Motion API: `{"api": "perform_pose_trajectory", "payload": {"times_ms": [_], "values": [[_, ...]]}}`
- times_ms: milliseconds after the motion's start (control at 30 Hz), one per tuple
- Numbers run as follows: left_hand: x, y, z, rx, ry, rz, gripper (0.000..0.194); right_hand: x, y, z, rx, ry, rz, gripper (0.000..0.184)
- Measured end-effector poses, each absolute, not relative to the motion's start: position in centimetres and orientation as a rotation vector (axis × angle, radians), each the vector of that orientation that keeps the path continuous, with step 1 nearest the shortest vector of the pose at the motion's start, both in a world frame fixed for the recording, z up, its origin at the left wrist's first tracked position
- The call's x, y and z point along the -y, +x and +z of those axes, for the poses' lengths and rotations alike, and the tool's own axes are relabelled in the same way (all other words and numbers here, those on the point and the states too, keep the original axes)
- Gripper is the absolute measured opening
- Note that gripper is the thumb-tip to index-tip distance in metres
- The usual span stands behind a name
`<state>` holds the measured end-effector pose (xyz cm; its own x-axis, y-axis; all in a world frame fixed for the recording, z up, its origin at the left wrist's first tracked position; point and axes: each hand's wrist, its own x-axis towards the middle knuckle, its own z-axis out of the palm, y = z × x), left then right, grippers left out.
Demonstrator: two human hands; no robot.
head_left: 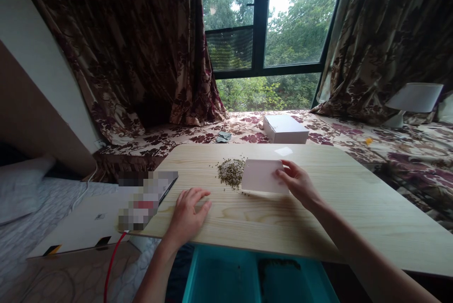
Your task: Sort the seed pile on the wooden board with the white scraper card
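In the head view, my right hand (293, 179) grips the right end of a flat white scraper (264, 176), thumb on its near face. The scraper stands tilted on its long edge at the right side of a pile of small greenish beans mixed with white grains (230, 173). A few beans lie scattered around the pile. My left hand (189, 213) rests near the table's front edge, left of the pile, fingers and thumb apart and holding nothing. The light wooden table (332, 199) lies under both hands.
A turquoise two-compartment bin (221, 274) sits below the table's front edge, with dark bits in its right compartment. A blurred-out device (146, 204) with a red cable (112, 265) lies at the left. Behind the table are a white box (286, 126) and a lamp (414, 97).
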<state>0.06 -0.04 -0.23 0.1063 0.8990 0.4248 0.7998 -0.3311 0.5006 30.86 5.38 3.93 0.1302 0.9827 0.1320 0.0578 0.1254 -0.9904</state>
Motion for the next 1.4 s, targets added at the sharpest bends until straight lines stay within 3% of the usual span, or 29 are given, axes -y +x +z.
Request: {"api": "perform_pose_trajectory", "payload": {"times_ms": [1400], "values": [[0.0,0.1,-0.2,-1.737,2.221,1.044,0.023,-5.3,31.1,3.7,1.225,-1.265,0.992,0.037]]}}
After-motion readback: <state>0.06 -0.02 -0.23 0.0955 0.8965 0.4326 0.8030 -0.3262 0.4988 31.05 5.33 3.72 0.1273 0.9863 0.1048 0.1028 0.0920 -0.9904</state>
